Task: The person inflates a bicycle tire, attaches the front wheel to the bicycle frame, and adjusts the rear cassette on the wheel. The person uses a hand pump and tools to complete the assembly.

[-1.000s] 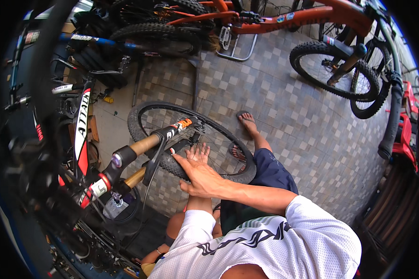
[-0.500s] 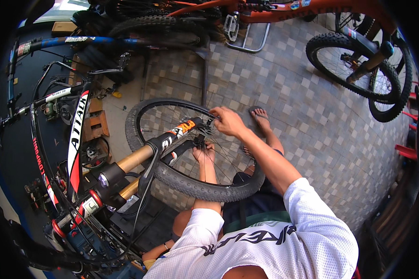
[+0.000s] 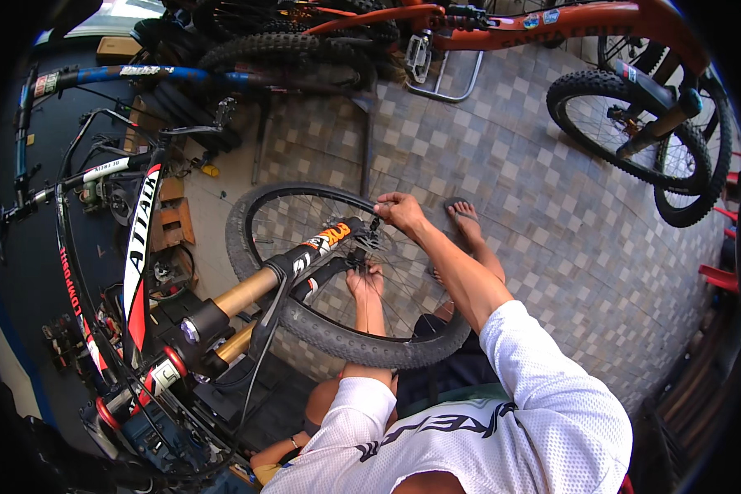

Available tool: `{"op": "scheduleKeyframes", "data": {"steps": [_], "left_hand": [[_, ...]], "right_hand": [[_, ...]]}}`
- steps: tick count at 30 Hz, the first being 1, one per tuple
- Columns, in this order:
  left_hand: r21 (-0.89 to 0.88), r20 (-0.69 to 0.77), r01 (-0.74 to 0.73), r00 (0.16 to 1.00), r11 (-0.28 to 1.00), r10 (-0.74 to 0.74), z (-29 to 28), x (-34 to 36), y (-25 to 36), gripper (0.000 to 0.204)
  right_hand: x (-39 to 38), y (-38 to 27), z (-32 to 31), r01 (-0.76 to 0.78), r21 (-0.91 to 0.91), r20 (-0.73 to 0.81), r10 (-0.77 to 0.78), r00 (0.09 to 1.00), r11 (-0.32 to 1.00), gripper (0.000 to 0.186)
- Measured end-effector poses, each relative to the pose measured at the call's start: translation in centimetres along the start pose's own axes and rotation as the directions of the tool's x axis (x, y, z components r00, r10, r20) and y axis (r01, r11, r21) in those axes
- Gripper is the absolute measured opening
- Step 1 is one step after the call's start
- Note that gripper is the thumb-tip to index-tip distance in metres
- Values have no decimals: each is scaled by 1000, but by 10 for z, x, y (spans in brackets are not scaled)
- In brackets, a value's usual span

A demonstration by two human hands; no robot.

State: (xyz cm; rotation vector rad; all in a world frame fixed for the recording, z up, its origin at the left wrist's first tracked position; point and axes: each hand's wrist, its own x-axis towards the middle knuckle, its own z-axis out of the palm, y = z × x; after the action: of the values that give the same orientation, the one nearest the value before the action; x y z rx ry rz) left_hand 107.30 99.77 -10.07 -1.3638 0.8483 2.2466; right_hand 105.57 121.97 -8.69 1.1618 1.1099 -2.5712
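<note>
A front bicycle wheel (image 3: 337, 333) with a knobby black tyre sits in a suspension fork (image 3: 259, 284) that has gold upper tubes and black lower legs with orange marks. My left hand (image 3: 364, 280) reaches through the spokes from below, its fingers closed on the near side of the hub (image 3: 361, 245). My right hand (image 3: 399, 211) comes over the wheel and pinches a small part at the far end of the axle, beside the fork tip. My sandalled foot (image 3: 468, 216) rests on the tiles just past the wheel.
The bike's black, red and white frame (image 3: 140, 247) and handlebar run along the left. An orange bike (image 3: 519, 20) stands across the top, its knobby wheel (image 3: 626, 123) at the right. A blue-framed bike (image 3: 140, 74) and stacked tyres fill the top left. Checkered tiles (image 3: 552, 247) cover the floor.
My right hand has lifted from the spokes beside my left hand and moved up to the far side of the hub. My left hand stays at the hub. The view has shifted.
</note>
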Motion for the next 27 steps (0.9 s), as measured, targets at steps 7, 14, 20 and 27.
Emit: {"op": "scheduleKeyframes", "data": {"steps": [7,14,20,27], "left_hand": [[4,-26,5,1000,1000,-5,-1,3,4,39],[-36,-11,23,1000,999,-24,-7,4,7,42],[-16,-5,12,1000,1000,-12,1,0,0,44],[-23,69,5,998,1000,-3,-10,3,6,44]], "right_hand": [[-31,-13,-15,424,-530,266,-331,905,734,60],[-35,-37,-14,315,-905,305,-78,949,285,60],[-22,-3,-22,78,-870,-20,-193,981,487,48],[1,11,-7,-135,-313,172,196,965,940,39]]}}
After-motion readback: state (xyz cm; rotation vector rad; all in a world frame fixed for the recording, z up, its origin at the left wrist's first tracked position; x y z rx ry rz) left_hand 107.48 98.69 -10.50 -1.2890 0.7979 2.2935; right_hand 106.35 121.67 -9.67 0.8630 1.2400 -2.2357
